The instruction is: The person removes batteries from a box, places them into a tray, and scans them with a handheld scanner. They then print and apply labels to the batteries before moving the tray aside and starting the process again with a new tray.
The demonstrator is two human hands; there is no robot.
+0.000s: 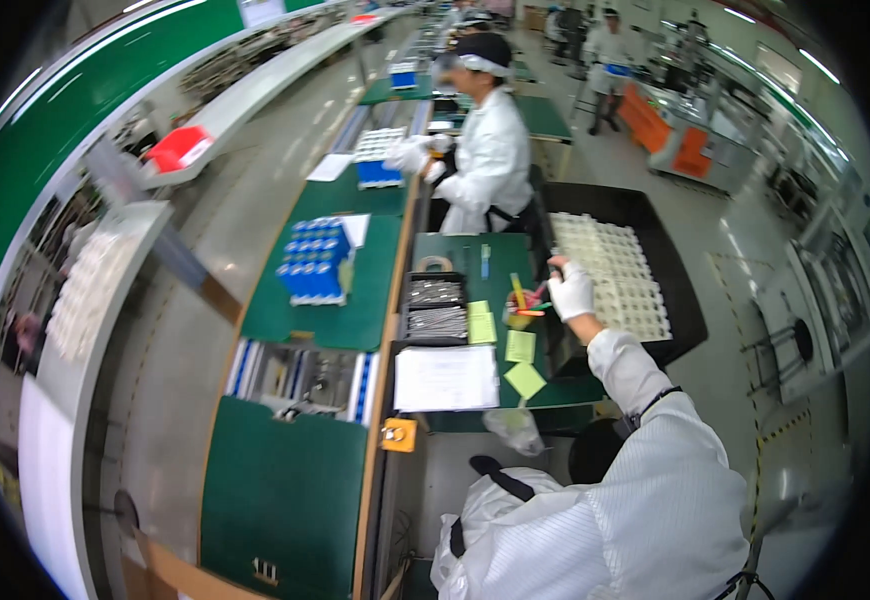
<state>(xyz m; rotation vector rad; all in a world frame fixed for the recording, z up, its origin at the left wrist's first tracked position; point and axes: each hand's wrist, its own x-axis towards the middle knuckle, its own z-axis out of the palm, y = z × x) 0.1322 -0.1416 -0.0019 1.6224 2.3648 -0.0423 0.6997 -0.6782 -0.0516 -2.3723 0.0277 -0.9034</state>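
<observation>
While the gloved right hand reached over the black tray of white parts, its grip couldn't be told.

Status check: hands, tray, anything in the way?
Right hand gloved, at white parts tray edge. Left hand unseen. Co-worker stands beyond, apart.

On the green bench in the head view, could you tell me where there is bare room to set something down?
Bare green mat lies behind the black parts tray, beside the blue marker. It is crowded nearer: white sheet, sticky notes and the white grid tray under the gloved right hand.
</observation>
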